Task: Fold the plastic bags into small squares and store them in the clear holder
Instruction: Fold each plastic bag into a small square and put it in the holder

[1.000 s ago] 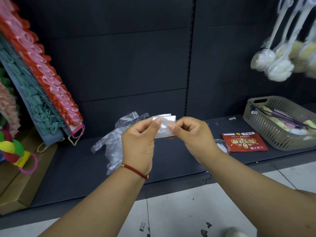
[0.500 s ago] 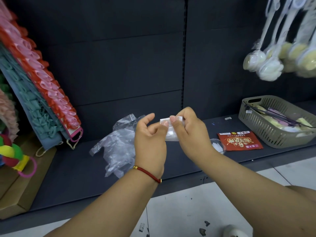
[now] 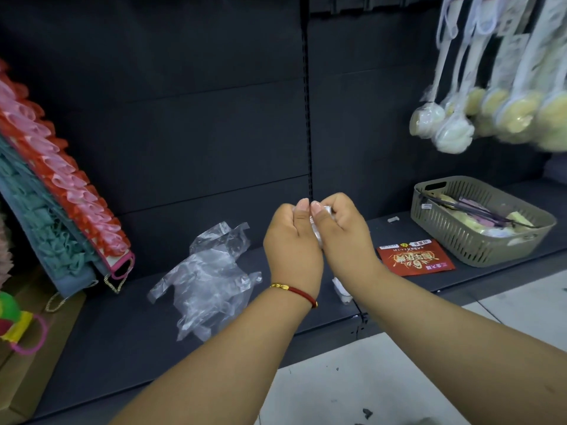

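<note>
Slippage worries me: my left hand and right hand both pinch the small folded bag, whose slick plastic could spring open.

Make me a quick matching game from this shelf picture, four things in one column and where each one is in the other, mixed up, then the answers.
Things:
1. folded plastic bag
2. loose plastic bags
3. red packet
4. sponge brushes

Places:
A. hanging at upper right
B. flat on the shelf beside the grey basket
C. pinched between left hand and right hand
D. heaped on the shelf, left of the hands

Pairs: 1-C, 2-D, 3-B, 4-A
</note>
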{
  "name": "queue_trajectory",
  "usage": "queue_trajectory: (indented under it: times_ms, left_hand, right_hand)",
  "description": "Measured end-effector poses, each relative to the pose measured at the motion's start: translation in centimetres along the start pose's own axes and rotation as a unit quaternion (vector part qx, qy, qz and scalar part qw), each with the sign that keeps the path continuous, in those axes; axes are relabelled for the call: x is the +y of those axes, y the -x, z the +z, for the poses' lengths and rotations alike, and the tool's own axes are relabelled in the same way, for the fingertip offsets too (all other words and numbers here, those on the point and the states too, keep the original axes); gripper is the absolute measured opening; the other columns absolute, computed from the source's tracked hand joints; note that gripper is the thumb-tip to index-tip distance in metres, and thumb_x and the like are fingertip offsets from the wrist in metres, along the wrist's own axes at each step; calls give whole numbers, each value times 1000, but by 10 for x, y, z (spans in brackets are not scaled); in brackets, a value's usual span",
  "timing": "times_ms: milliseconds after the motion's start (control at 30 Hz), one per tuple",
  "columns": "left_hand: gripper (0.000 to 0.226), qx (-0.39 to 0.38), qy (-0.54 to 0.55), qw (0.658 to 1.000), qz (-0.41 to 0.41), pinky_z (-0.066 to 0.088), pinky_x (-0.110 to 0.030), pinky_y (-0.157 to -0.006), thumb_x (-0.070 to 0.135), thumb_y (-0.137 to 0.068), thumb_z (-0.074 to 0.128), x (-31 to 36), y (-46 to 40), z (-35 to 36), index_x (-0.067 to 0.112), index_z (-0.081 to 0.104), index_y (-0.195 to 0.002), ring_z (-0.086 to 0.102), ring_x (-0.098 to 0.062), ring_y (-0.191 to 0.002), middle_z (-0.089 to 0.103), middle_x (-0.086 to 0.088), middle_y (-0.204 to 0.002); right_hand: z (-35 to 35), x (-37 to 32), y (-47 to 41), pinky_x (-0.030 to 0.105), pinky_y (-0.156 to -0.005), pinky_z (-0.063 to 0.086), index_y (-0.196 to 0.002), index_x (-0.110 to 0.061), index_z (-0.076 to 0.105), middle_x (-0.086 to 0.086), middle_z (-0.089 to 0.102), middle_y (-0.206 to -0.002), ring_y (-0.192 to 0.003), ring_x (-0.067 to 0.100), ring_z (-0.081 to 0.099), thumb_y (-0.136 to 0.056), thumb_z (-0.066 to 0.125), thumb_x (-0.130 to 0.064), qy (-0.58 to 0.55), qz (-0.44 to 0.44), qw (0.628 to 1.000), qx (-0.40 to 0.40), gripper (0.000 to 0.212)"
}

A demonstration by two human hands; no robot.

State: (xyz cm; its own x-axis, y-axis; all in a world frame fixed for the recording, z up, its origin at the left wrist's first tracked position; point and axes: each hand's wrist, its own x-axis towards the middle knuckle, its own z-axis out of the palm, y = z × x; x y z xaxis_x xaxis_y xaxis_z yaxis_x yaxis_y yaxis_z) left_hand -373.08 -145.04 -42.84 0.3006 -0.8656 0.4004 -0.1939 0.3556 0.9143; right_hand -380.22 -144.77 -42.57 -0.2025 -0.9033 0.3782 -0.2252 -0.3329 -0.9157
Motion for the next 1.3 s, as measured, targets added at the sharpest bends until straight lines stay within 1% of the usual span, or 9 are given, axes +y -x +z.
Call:
queue_trajectory:
  times_ms: [233,467,633,800,900,967,1033,1100,1300]
  left_hand:
    - [43,-87,49,995,4,34,-16,-50,25,-101,50,-19,-6,28,16,44,-60,38,-2,-51,44,14,-51]
    - [42,-263,-68,960,65,40,-25,-63,33,-97,57,-69,-45,64,2,62,-69,47,-11,-66,55,-10,-69]
    - [41,-319,-121,938,59,37,-14,-61,35,-97,56,-102,-58,109,11,58,-64,49,-6,-68,55,-2,-74]
    - [33,-358,-170,918,28,42,-21,-75,33,-103,41,-154,-61,142,16,69,-96,55,-9,-90,59,4,-100]
    - [35,-405,-231,884,34,44,-30,-82,27,-104,40,-198,-56,155,19,55,-73,51,-16,-90,52,3,-88]
    - [33,-445,-275,851,39,46,-37,-87,28,-103,39,-226,-53,166,20,50,-73,52,-23,-96,50,2,-87]
    - [32,-495,-320,807,33,40,-37,-103,32,-104,37,-247,-50,179,12,62,-104,48,-25,-119,58,-4,-116]
    - [44,-536,-371,756,48,25,-32,-114,35,-105,35,-258,-48,190,13,47,-141,33,-20,-139,41,-1,-150]
    - [52,-589,-390,700,102,4,-29,-120,41,-103,37,-295,-46,225,24,30,-151,11,-11,-149,18,10,-161]
  right_hand:
    - [-22,23,-8,14,-51,37,-77,-17,48,-7,48,-64,-55,0,43,-98,54,-24,-14,16,998,55,24]
    - [-92,68,-54,22,-54,44,-79,-14,70,-9,59,-53,-47,-1,50,-89,70,-27,130,112,983,-72,16]
    - [-108,103,-83,13,-47,41,-78,-13,69,-5,61,-57,-41,-3,50,-85,74,-24,206,131,967,-72,14]
    - [-120,157,-108,8,-40,38,-78,-10,67,0,63,-58,-37,-2,54,-87,71,-12,246,188,950,-38,10]
    - [-130,194,-119,9,-40,39,-77,-11,66,1,65,-60,-40,-2,56,-89,69,-11,268,212,940,7,12]
    - [-136,220,-123,19,-52,50,-76,-14,66,2,67,-64,-52,6,63,-89,69,-15,289,230,929,29,14]
    - [-140,243,-126,27,-64,52,-77,-15,66,1,67,-68,-68,19,66,-89,69,-17,305,246,919,47,12]
    - [-140,261,-124,27,-63,49,-79,-15,66,-3,64,-69,-72,23,65,-89,69,-17,294,258,918,63,10]
    - [-139,304,-120,20,-53,35,-78,-18,64,-9,58,-68,-61,8,52,-91,66,-19,307,274,907,90,13]
